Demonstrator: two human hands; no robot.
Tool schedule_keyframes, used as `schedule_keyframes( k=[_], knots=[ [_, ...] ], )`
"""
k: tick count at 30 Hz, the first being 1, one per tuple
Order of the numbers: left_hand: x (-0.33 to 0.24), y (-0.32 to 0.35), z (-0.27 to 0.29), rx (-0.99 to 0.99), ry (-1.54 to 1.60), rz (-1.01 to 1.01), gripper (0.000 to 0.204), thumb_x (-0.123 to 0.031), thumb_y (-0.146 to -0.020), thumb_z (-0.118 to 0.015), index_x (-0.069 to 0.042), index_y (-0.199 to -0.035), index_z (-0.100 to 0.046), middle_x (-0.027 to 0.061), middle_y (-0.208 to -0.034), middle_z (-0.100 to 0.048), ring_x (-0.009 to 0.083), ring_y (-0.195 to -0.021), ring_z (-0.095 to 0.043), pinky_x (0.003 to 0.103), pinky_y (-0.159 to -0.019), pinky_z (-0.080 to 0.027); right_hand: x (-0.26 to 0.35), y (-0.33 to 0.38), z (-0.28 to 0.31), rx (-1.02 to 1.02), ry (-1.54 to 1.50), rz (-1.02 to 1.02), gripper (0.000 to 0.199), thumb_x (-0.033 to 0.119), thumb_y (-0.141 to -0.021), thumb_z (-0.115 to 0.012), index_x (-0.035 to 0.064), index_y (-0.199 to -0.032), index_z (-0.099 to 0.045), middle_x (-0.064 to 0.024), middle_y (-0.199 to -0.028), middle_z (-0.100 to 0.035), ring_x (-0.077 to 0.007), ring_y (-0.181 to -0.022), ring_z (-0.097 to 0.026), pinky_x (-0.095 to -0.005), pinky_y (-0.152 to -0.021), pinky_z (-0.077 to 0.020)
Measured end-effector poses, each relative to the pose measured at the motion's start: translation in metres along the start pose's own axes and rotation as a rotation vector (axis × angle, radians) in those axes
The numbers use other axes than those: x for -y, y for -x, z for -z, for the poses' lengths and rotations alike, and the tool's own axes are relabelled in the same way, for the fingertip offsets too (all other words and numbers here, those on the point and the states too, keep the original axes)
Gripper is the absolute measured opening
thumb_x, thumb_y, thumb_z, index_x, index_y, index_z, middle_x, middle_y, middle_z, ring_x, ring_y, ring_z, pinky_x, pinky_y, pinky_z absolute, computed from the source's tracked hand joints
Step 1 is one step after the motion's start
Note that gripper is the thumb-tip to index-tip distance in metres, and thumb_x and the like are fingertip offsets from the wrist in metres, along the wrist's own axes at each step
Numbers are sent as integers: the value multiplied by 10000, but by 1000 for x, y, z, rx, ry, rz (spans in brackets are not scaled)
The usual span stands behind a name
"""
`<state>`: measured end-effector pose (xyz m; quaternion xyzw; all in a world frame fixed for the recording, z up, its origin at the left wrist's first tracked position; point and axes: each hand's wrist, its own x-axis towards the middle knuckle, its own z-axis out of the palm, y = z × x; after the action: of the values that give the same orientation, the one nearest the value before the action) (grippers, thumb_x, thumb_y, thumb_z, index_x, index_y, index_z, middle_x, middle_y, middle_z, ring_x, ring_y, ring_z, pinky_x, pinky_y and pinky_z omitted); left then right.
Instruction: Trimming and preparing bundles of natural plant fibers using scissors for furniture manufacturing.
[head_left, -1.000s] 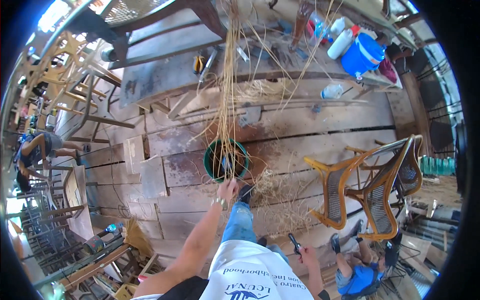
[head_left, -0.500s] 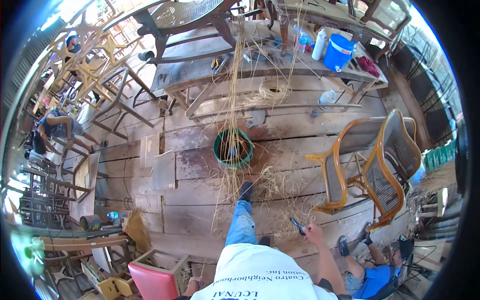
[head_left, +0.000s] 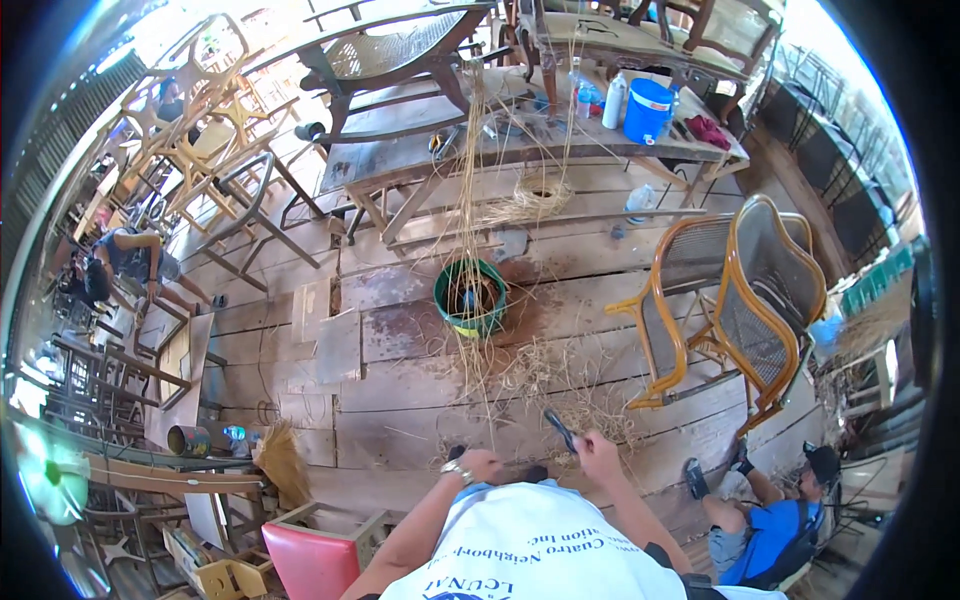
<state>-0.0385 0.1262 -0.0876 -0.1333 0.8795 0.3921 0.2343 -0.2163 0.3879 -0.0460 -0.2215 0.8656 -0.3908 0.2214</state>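
Just ahead of the white shirt (head_left: 555, 530), over the floor (head_left: 400, 445), a dark tool (head_left: 560, 432) slants forward and leftward from the right hand (head_left: 598, 457). The fingers are closed about its near end, presumably to leave the far end free. To its left, and apart, is the left hand (head_left: 481, 464), fingers curled; whether it pinches anything cannot be told. Beyond, long strands (head_left: 470, 190) run from above the desk (head_left: 375, 165) to a green bucket (head_left: 452, 318) and past its near rim; the bucket seems set beneath to gather them. Pale scraps (head_left: 530, 370) litter the floor nearby. Toward the desk's right end stand a white bottle (head_left: 614, 100) and a blue jug (head_left: 648, 112), perhaps kept clear of the strands. Farther right are a cane chair (head_left: 752, 350) and, nearer, a co-worker (head_left: 765, 540) in blue.
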Motion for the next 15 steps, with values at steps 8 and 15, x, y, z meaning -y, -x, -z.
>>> schedule_keyframes(
  k=[8, 15],
  knots=[
    [-62, 12, 95, 54, 324, -100, 271, -250, -868, -606, -47, -1023, -695, 88, -895, -727, 205, -829, -693, 324, -779, -524, 110, -26, 5, 196, -12, 46, 224, 247, -933, -591, 37, -864, -559, -120, -693, -602, -207, -618, -592, -373, -576, -466],
    [60, 93, 185, -33, 381, 256, 208, -234, -906, -619, -63, -996, -695, 10, -833, -719, 65, -588, -558, 237, -518, -432, 104, -78, 76, 86, -44, 35, 285, 305, -949, -573, 42, -839, -557, -91, -641, -591, -196, -555, -554, -363, -524, -436]
  ],
)
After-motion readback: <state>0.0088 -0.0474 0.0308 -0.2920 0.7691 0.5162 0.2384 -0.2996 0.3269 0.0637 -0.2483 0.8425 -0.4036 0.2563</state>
